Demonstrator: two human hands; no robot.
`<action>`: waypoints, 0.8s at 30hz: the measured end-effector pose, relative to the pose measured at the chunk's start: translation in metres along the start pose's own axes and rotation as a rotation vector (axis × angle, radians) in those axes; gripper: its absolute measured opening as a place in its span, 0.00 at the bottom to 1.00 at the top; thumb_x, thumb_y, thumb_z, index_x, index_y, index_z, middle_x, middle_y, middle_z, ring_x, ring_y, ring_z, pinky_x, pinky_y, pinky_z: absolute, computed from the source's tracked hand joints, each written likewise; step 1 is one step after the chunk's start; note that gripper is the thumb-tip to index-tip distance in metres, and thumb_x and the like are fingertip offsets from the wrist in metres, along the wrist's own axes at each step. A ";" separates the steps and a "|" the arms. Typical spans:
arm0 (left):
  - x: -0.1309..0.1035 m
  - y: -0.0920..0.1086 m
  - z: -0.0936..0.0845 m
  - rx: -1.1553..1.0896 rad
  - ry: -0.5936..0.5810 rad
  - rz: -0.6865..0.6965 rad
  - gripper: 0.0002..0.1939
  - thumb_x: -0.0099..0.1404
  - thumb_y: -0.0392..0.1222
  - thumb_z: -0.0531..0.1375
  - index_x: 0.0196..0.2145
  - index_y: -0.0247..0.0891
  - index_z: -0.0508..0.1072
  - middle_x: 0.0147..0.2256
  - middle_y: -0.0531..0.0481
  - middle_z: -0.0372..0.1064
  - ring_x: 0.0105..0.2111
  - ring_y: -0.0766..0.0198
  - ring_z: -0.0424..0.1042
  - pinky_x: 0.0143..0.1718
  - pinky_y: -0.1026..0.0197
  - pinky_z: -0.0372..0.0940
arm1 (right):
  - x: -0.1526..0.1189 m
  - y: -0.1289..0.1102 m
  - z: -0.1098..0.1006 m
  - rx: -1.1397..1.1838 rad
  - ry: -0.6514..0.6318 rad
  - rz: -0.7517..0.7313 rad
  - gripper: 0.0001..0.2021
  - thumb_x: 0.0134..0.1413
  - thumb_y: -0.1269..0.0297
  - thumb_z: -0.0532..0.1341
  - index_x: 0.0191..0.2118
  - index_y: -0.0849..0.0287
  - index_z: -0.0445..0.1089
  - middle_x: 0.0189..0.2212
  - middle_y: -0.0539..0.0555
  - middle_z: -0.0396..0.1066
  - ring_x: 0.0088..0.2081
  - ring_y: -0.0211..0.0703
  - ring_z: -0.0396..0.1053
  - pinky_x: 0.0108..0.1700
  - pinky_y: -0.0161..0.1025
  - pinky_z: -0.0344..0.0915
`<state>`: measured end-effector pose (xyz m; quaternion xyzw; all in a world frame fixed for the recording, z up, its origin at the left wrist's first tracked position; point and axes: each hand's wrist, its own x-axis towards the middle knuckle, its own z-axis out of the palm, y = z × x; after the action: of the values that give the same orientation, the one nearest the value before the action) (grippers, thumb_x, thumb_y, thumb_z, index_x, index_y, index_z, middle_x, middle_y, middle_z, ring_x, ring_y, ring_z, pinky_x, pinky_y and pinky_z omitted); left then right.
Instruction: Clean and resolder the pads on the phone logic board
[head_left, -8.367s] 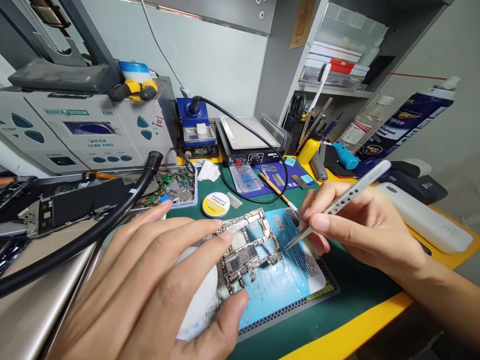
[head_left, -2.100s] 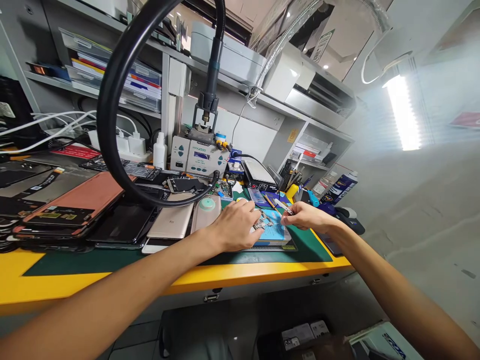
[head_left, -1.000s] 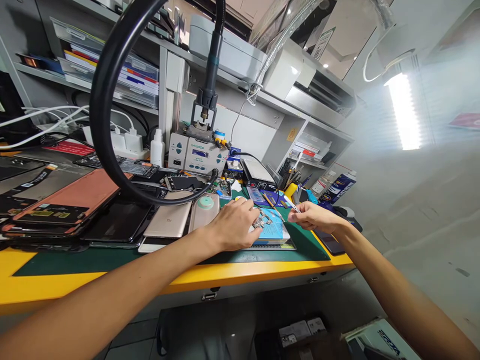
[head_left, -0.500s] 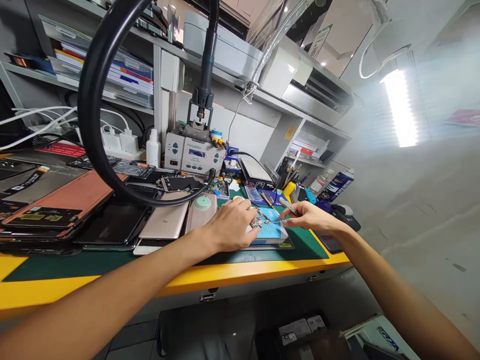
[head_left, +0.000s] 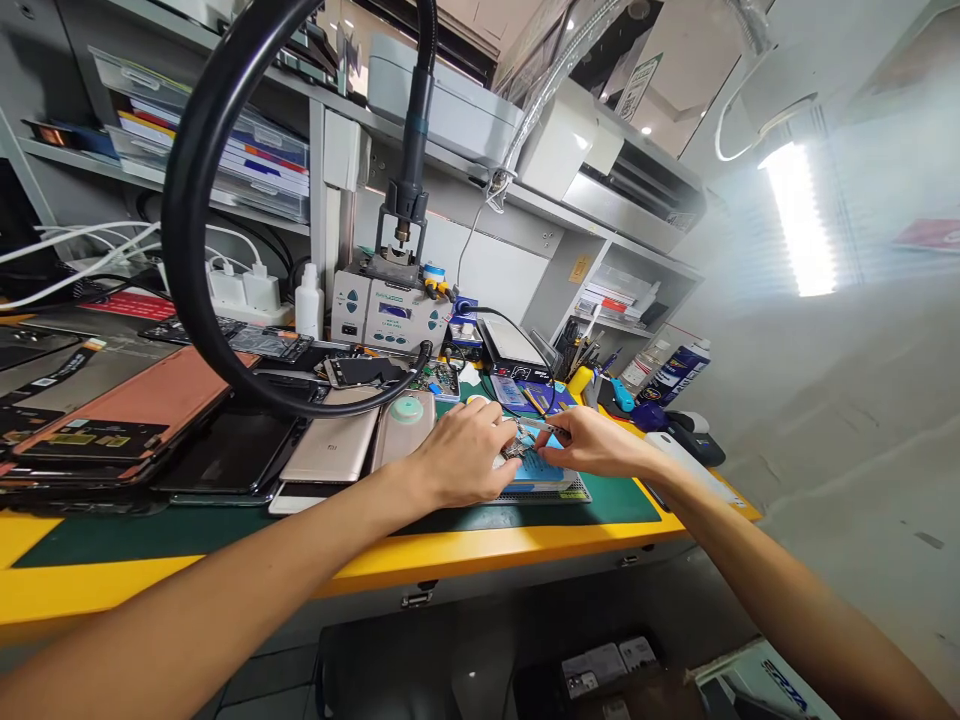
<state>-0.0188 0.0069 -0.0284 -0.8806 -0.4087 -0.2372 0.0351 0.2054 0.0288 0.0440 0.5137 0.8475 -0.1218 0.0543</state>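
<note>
My left hand (head_left: 469, 452) is closed, thumb and fingers pinching the left side of a small silvery metal piece (head_left: 517, 445), perhaps a circuit board in a clamp. Much of that piece is covered by fingers. It rests on a blue box or pad (head_left: 541, 472). From the right, my right hand (head_left: 589, 440) reaches over the same pad, its fingers closed around a slim grey metal tool (head_left: 553, 430). The tool lies almost level and points left, close to the metal piece. Whether its tip touches is too small to tell.
Phones (head_left: 330, 445) and screens (head_left: 127, 405) cover the bench's left side. A hot-air station (head_left: 394, 310) stands behind, with its thick black hose (head_left: 180, 200) looping in front. Spray can (head_left: 681, 368) and a white phone-like slab (head_left: 694, 465) are at right. A green mat (head_left: 607, 505) lies below.
My right hand has moved left over the blue pad, and its tool has swung from tilted to nearly level beside the metal piece. My left hand keeps its hold. The view has shifted slightly.
</note>
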 end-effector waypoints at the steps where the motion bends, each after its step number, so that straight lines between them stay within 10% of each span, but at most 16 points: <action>1: 0.000 0.000 0.000 -0.002 0.001 0.002 0.18 0.73 0.51 0.62 0.53 0.37 0.74 0.53 0.43 0.73 0.51 0.56 0.74 0.53 0.47 0.73 | 0.000 -0.002 0.000 -0.009 -0.003 -0.002 0.12 0.67 0.57 0.66 0.47 0.62 0.76 0.43 0.53 0.78 0.39 0.44 0.77 0.39 0.43 0.76; 24: 0.001 0.001 0.001 -0.011 0.006 -0.009 0.17 0.73 0.50 0.62 0.53 0.37 0.74 0.53 0.43 0.73 0.50 0.57 0.75 0.53 0.47 0.73 | -0.010 0.020 0.006 -0.012 0.083 0.085 0.13 0.67 0.57 0.66 0.46 0.62 0.76 0.42 0.52 0.77 0.38 0.44 0.77 0.39 0.42 0.76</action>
<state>-0.0174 0.0069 -0.0284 -0.8783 -0.4111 -0.2421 0.0302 0.2272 0.0271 0.0371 0.5534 0.8272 -0.0932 0.0274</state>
